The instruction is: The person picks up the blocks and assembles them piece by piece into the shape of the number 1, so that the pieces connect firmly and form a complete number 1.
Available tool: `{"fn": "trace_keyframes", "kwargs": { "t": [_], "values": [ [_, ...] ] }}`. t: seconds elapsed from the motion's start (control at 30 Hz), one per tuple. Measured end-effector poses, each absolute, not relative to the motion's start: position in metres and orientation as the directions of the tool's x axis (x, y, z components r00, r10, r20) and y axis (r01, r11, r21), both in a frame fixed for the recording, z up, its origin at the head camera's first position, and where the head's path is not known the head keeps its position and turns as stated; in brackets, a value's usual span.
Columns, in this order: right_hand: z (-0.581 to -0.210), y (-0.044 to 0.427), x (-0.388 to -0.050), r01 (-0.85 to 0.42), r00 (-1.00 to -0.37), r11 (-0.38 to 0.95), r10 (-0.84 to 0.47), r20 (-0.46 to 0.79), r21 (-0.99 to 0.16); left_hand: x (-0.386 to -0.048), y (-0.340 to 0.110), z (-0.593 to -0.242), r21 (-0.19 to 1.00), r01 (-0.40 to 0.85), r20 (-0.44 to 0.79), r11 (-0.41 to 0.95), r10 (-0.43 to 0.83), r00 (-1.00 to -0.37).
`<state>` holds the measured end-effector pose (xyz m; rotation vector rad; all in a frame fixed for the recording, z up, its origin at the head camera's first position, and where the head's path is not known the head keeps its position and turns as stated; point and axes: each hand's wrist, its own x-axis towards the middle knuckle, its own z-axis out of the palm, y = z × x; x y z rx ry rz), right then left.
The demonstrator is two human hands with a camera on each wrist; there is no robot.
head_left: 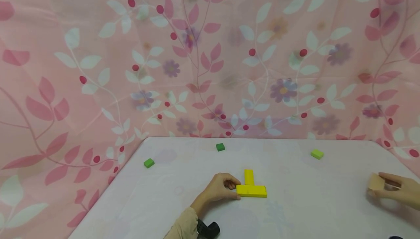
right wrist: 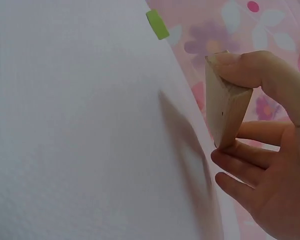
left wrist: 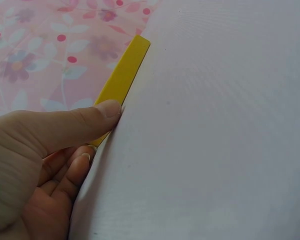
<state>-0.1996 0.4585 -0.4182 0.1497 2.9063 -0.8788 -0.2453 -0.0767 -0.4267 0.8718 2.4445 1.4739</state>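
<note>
In the head view, a long yellow block lies crosswise on the white table. Another yellow block extends back from its middle, so the two form an upside-down T. My left hand pinches the left end of the crosswise block between thumb and fingers. The left wrist view shows the thumb pressed on this yellow block. At the far right, my right hand holds a plain wooden block between thumb and fingertips. In the right wrist view the wooden block is above the table, its shadow cast below.
A green block lies at the table's left, and a second green block near the back edge. Farther right sits a light green block. Behind the table hangs a pink floral cloth. Black gear is on the left wrist.
</note>
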Motion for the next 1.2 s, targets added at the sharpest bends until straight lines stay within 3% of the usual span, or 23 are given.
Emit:
{"fn": "trace_keyframes", "kwargs": {
  "t": [0.17,0.37,0.7,0.93,1.2],
  "values": [
    [-0.406,0.441,-0.200,-0.010,-1.000,0.835,-0.017,-0.007,-0.551,-0.239,-0.076,-0.417,0.862,0.391,0.161,0.322,0.557,-0.815],
    [-0.398,0.426,-0.205,-0.116,-0.993,0.840,-0.084,0.083,-0.531,-0.250,-0.079,-0.435,0.848,0.406,0.168,0.342,0.554,-0.815],
    [-0.396,0.410,-0.207,-0.169,-0.984,0.810,-0.109,0.139,-0.561,-0.255,-0.081,-0.439,0.854,0.425,0.191,0.301,0.579,-0.793],
    [-0.401,0.392,-0.211,-0.290,-0.952,0.747,-0.161,0.261,-0.598,-0.252,-0.079,-0.436,0.856,0.417,0.186,0.305,0.570,-0.800],
    [-0.399,0.374,-0.216,-0.332,-0.941,0.730,-0.208,0.268,-0.598,-0.256,-0.080,-0.439,0.861,0.401,0.167,0.313,0.570,-0.805]
  ]
}}
